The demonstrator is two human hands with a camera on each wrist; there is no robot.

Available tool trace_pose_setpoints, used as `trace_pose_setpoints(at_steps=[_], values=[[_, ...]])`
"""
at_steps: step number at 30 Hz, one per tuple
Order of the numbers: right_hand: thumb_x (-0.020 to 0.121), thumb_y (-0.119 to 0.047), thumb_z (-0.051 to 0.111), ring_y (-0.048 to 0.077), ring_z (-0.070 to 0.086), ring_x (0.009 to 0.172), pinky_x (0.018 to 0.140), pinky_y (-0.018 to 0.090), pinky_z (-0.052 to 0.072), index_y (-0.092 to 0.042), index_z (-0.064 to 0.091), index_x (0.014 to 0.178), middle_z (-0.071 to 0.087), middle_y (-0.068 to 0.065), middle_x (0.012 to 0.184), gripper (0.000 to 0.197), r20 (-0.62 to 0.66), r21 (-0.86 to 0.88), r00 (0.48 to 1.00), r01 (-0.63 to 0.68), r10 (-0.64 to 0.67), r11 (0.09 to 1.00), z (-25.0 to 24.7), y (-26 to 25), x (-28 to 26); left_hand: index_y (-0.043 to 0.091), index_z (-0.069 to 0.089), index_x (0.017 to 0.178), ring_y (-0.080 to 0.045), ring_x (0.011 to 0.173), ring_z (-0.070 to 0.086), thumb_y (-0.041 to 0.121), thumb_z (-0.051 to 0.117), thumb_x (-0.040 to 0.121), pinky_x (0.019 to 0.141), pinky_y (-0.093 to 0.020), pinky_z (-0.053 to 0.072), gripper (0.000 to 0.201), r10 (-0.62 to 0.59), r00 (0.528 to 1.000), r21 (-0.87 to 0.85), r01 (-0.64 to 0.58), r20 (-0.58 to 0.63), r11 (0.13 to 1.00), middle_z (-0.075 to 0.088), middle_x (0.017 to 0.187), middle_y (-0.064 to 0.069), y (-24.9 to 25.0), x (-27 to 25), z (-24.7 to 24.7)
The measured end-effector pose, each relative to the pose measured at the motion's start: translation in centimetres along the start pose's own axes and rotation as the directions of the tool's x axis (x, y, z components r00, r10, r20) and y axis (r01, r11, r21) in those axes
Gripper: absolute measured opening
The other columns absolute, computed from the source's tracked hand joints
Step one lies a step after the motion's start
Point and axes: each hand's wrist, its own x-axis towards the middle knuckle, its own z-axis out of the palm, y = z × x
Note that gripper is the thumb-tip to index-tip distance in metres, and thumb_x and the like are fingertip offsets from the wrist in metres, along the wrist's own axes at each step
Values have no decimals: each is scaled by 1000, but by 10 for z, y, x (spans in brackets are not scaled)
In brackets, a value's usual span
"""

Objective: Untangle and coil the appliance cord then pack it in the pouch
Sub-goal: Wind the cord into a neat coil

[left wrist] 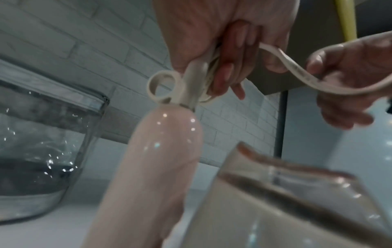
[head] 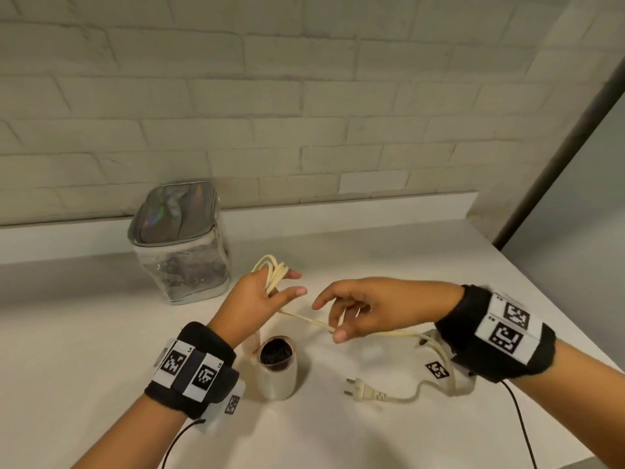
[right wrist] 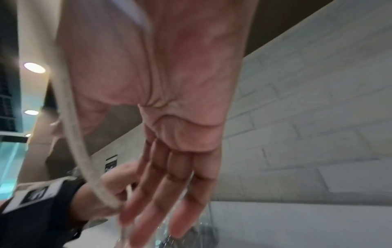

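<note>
cord (head: pixel 306 320): flat cream two-core flex, partly coiled; several loops bunched in the left hand, a free run led right from there to the right hand, the rest trailed under the right wrist to the plug.
handling: looked light and limp with some springiness; loops likely to fan out if grip slackened. Smooth jacket, probably slides easily through fingers. Not fragile, but I'd avoid kinking at the strain relief.
where to hold: pinch the bundle across all loops at once; feed the free run through a loose pinch close to the coil. I'd leave the plug end for last.
left hand (head: pixel 259 292): fingers curled round the coil loops (head: pixel 273 269), held above the tabletop, just right of the pouch.
right hand (head: pixel 360 308): thumb and fingertip pinched the free run, right of the coil; other fingers spread loose.
plug (head: pixel 362 391): two round pins, lay flat on the table, right of the appliance, nothing touching it but its own cord.
appliance (head: pixel 276 367): pale pink hair dryer by the look of it, handle (left wrist: pixel 163 151) and cord loop ring visible in the left-wrist view, stood under the left hand. Heavier than the cord, so it probably anchored that end.
pouch (head: pixel 182 242): clear-sided zip pouch with iridescent top, upright, closed as far as I could tell, at the back of the table left of the coil.
surface: white matte tabletop (head: pixel 372 252), likely low friction, so the cord should drag freely.
room: pale brick-pattern wall (head: pixel 304 96) behind the pouch; dark vertical strip and plain panel at the far right.
</note>
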Motion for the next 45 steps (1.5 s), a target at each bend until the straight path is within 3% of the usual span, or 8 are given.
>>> trace_pose_setpoints(at_steps=[7, 11, 17, 22, 30, 34, 38, 45], values=[[84, -2, 55, 19, 66, 79, 73, 28, 50, -24, 44, 124, 62, -2, 117, 47, -99, -337, 995, -45, 12, 941, 3, 2, 11, 37, 66, 84, 5, 75, 61, 43, 67, 75, 69, -25, 44, 11, -24, 1000, -132, 24, 6, 991, 67, 90, 6, 11, 6, 3], [87, -33, 57, 28, 62, 84, 83, 30, 42, -15, 62, 105, 72, 8, 87, 26, -261, -811, 939, -87, -225, 578, -21, 2, 5, 26, 71, 84, -16, 57, 54, 46, 77, 62, 64, -27, 44, 30, -14, 995, -128, 27, 102, 991, 57, 63, -8, 3, 0, -2], [89, -15, 55, 11, 53, 50, 56, 16, 42, -13, 71, 94, 59, 2, 57, 17, -378, -195, 921, 18, -92, 981, -46, 13, 2, 6, 65, 67, 1, 53, 56, 28, 80, 62, 58, -12, 44, 28, -48, 995, -232, 67, 87, 970, 65, 56, 7, -4, 1, -13], [93, -9, 48, 2, 37, 35, 42, 11, 30, -1, 68, 98, 45, 2, 54, 23, -625, 183, 780, 100, 37, 978, -49, 31, 45, 0, 62, 71, -8, 38, 38, 40, 73, 58, 39, -17, 31, 43, -53, 984, -337, 108, 170, 935, 45, 39, 7, 6, -3, 1], [94, -25, 40, 32, 62, 88, 73, 35, 45, -14, 50, 110, 66, 11, 93, 22, -381, -379, 918, -263, 110, 887, 2, 42, 109, 22, 46, 48, -31, 51, 63, 32, 38, 94, 57, -28, 54, 48, -11, 987, -600, 107, 161, 793, 75, 72, -10, 26, -3, 23], [90, -18, 49, 20, 58, 111, 91, 32, 44, -26, 46, 129, 63, 5, 122, 39, -578, -366, 762, -562, 292, 742, 14, 29, 101, 17, 52, 66, -31, 102, 66, 32, 42, 87, 78, -40, 58, 28, -66, 997, -744, 70, 35, 665, 68, 113, -17, 26, 6, 32], [95, -8, 37, 38, 56, 103, 88, 46, 45, -3, 48, 119, 58, 22, 117, 27, -198, -513, 979, -146, 49, 846, 56, 34, 109, 5, 55, 104, -19, 116, 58, 35, 44, 81, 93, -29, 51, 40, -129, 986, -770, 4, -102, 638, 58, 128, -14, 15, 17, 31], [94, -27, 44, 29, 57, 89, 82, 39, 42, -13, 53, 104, 65, 10, 97, 19, -356, -512, 918, -38, -172, 858, 44, 33, 68, 0, 55, 113, -9, 100, 54, 48, 45, 87, 96, -31, 41, 56, -137, 965, -606, -26, -222, 795, 59, 105, -2, 0, 23, 28]])
